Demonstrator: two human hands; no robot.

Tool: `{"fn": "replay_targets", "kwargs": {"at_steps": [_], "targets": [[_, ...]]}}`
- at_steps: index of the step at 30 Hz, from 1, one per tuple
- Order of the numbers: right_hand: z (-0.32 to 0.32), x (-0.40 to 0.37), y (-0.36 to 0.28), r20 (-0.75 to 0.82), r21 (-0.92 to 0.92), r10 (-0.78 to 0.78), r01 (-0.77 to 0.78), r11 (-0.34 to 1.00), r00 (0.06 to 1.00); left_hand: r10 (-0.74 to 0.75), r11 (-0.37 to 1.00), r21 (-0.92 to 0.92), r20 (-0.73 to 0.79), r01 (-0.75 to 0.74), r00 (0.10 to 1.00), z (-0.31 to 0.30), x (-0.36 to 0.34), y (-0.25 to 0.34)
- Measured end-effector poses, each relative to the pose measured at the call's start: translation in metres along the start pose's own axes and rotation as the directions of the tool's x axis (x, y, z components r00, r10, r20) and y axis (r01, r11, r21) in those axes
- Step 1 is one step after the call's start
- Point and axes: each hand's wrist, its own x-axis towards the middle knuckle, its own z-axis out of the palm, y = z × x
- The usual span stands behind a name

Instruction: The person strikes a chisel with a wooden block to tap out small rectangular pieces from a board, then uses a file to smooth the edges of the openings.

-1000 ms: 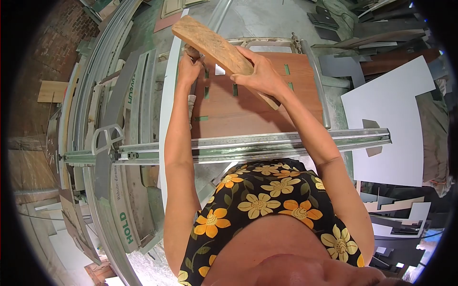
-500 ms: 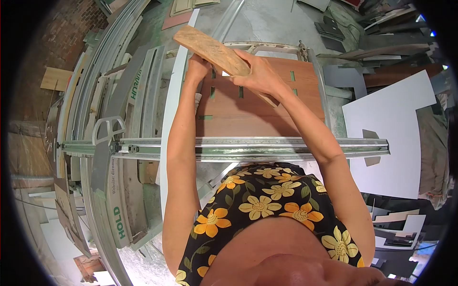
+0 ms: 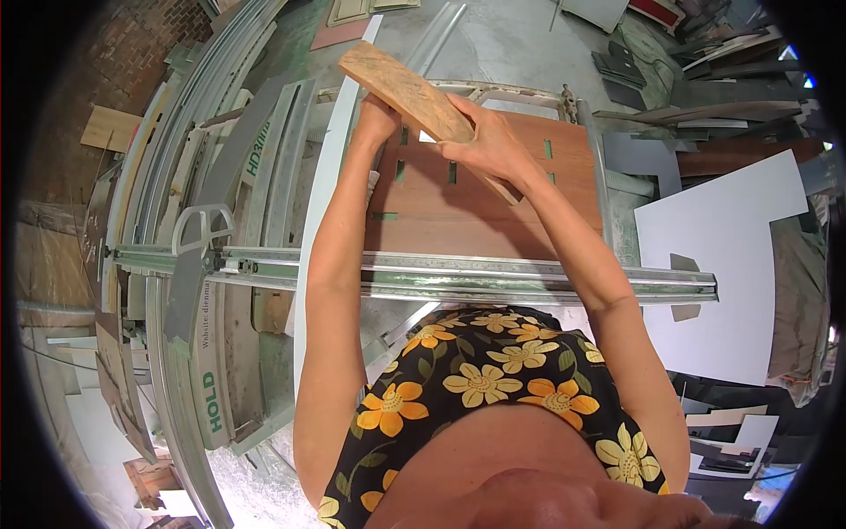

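A short wooden board slants over the brown slotted panel, its far end up and to the left. My right hand is closed round its lower part, with the thumb on the near side and a finger along the top edge. Against the underside of the board, nearer its far end, is my left hand; its fingers curl in behind the wood and are mostly hidden. A long white strip runs just left of my left forearm.
A metal rail crosses in front of my body, with a grey bow-shaped handle at its left. Grey machine beams lie to the left. A large white sheet with a cut corner is at the right.
Both hands and the wooden board appear slightly farther right in view, along with most of the surroundings. The grip looks the same.
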Motion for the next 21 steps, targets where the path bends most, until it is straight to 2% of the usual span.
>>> {"fn": "replay_targets", "kwargs": {"at_steps": [3,6,9,12,15,18,21], "targets": [[-0.001,0.001,-0.004,0.006,0.009,-0.004,0.004,1.000,1.000,0.141,0.988,0.079,-0.139,-0.131,0.980,0.013,0.003,-0.012],[-0.001,0.000,-0.007,-0.007,0.020,0.004,-0.004,1.000,1.000,0.128,0.986,0.125,-0.140,-0.111,0.982,0.020,0.004,-0.023],[-0.001,-0.001,-0.005,-0.011,0.028,0.021,-0.020,0.999,1.000,0.112,0.986,0.134,-0.109,-0.097,0.988,0.020,0.005,-0.023],[-0.001,-0.001,0.004,0.014,0.003,0.063,-0.063,0.998,0.998,0.082,0.979,0.188,0.013,-0.083,0.997,0.017,0.007,-0.017],[-0.007,-0.006,-0.001,0.011,0.024,0.077,-0.077,0.997,0.997,0.116,0.969,0.221,-0.010,-0.111,0.993,0.018,0.010,-0.010],[-0.005,-0.012,0.005,-0.016,0.041,0.070,-0.069,0.997,0.997,-0.001,0.978,0.207,0.030,-0.005,1.000,0.013,0.005,-0.006],[-0.010,-0.016,0.008,0.009,0.044,0.080,-0.080,0.996,0.997,0.010,0.980,0.196,0.056,-0.021,0.998,0.003,-0.003,0.014]]}}
